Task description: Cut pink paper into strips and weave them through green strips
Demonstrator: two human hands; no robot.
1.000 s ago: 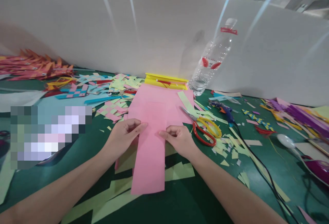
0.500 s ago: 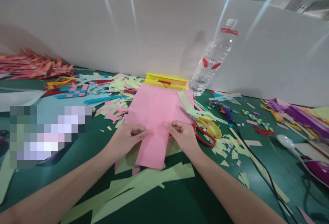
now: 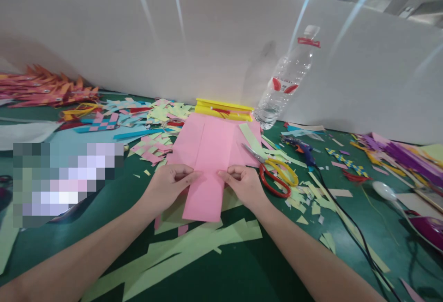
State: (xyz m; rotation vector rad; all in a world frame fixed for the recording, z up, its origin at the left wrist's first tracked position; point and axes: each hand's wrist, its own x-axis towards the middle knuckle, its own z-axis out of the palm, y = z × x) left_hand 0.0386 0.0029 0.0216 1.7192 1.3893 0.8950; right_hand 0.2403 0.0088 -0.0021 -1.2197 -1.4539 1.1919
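A long strip of pink paper [image 3: 204,200] is pinched at both sides, its near end pointing toward me. My left hand [image 3: 171,184] grips its left edge between thumb and fingers. On the opposite edge, my right hand [image 3: 244,184] pinches it the same way. Behind and under the strip lies wider pink paper [image 3: 187,138], hard to tell apart from it at the far end. Scissors [image 3: 277,172] with red and yellow handles rest just right of my right hand, their blades over the pink paper. Pale green paper strips [image 3: 194,246] lie in front.
A clear plastic bottle [image 3: 282,85] stands near the grey partition [image 3: 155,39], beside a yellow tray [image 3: 224,108]. Paper scraps [image 3: 166,110] spread across the green table [image 3: 249,265]. At right are a blue glue gun [image 3: 304,147] with a black cord and a white spoon [image 3: 384,191].
The pink strip has shifted slightly away from me and lies straighter, with its left edge now showing farther up over the wider paper. Both hands keep their pinch and have barely moved.
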